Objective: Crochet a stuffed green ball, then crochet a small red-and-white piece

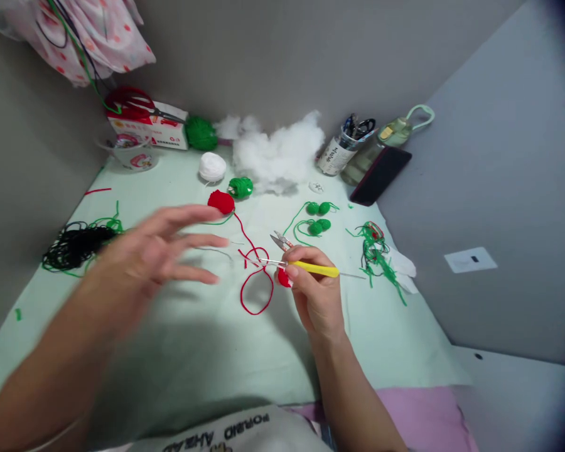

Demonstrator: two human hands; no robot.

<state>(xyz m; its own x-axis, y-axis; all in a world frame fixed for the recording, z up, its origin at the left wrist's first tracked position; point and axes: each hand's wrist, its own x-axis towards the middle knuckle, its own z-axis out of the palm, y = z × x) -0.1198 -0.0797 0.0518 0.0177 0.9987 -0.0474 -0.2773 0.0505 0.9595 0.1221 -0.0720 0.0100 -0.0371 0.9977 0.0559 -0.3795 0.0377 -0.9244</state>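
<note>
My left hand [162, 251] is raised over the left of the pale green cloth, fingers spread, with nothing in it and a little motion blur. In my right hand [313, 292] is a crochet hook with a yellow handle [317, 269], its metal end pointing left. A small red and white piece [284, 277] shows beside the right fingers. Small snips [281, 240] lie just beyond them. Red yarn [257, 314] forms a loop on the cloth and runs up to a red ball [221, 201].
White stuffing [280, 154] lies at the back beside white [212, 167] and green balls [240, 187]. A pen cup [338, 156] and a dark phone [381, 176] stand back right. Black yarn [78, 246] lies left; green scraps [376, 254] lie right.
</note>
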